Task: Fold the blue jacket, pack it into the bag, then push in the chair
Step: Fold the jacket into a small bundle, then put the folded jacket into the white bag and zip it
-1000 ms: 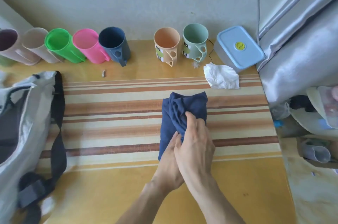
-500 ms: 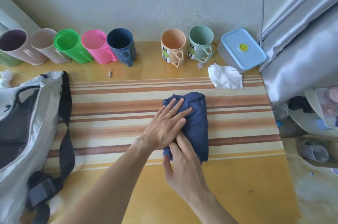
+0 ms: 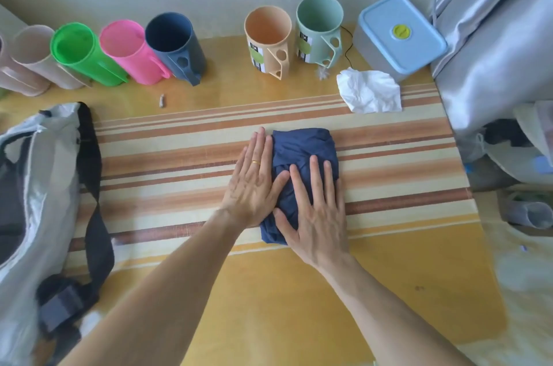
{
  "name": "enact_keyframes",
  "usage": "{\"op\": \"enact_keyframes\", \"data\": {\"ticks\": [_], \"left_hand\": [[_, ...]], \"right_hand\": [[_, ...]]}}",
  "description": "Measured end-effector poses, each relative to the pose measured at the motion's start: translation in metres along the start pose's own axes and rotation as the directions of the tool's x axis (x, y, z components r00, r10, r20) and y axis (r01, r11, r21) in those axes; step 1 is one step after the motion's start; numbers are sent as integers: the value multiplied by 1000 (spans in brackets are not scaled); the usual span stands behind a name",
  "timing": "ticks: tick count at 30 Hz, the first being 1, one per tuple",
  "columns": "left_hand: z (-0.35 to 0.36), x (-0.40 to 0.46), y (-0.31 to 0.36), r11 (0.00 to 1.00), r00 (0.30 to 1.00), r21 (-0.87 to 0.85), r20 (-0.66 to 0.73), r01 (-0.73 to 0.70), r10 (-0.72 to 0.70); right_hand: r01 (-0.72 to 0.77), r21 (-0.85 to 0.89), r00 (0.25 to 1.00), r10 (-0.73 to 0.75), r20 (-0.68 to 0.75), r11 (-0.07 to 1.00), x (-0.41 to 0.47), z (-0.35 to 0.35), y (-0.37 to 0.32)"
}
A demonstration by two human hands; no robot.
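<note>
The blue jacket lies folded into a small bundle on the striped mat in the middle of the table. My left hand rests flat with fingers apart along the bundle's left edge, mostly on the mat. Flat on top of the bundle's near half lies my right hand, fingers spread. Neither hand grips the cloth. The grey bag with a dark strap lies open at the left edge of the table. No chair shows in the frame.
A row of coloured plastic mugs stands along the wall at the back. A blue-lidded box and a crumpled white tissue sit at the back right. Grey curtain fabric and clutter hang off the table's right side.
Both hands let go of the cloth they were bunching and now lie flat. The left hand slid to the bundle's left edge; the right moved onto its top. The bundle looks flatter.
</note>
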State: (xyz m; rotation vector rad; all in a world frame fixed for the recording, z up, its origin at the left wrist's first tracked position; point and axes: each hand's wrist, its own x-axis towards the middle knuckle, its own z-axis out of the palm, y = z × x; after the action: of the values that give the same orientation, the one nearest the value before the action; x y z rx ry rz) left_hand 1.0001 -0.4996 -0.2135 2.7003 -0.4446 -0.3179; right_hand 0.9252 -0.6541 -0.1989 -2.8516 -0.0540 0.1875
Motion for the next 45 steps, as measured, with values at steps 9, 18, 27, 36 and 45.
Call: {"op": "enact_keyframes", "data": {"ticks": [9, 18, 27, 36, 45], "left_hand": [[-38, -24, 70, 375, 617, -597, 266, 709, -741], [-108, -67, 87, 249, 712, -811, 264, 530, -651], [-243, -182, 58, 655, 931, -692, 68, 304, -359], [-259, -264, -149, 790, 677, -102, -458, 604, -576], [-256, -270, -276, 739, 735, 67, -189, 671, -651]], "right_hand": [[16, 179, 993, -36, 109, 984, 1, -18, 9], [-331, 926, 920, -154, 359, 181, -10, -124, -19], [-419, 907, 885, -210, 416, 30, -14, -186, -181], [-378, 881, 916, -25, 401, 287, 8, -106, -307], [144, 568, 986, -164, -16, 810, 18, -52, -441]]}}
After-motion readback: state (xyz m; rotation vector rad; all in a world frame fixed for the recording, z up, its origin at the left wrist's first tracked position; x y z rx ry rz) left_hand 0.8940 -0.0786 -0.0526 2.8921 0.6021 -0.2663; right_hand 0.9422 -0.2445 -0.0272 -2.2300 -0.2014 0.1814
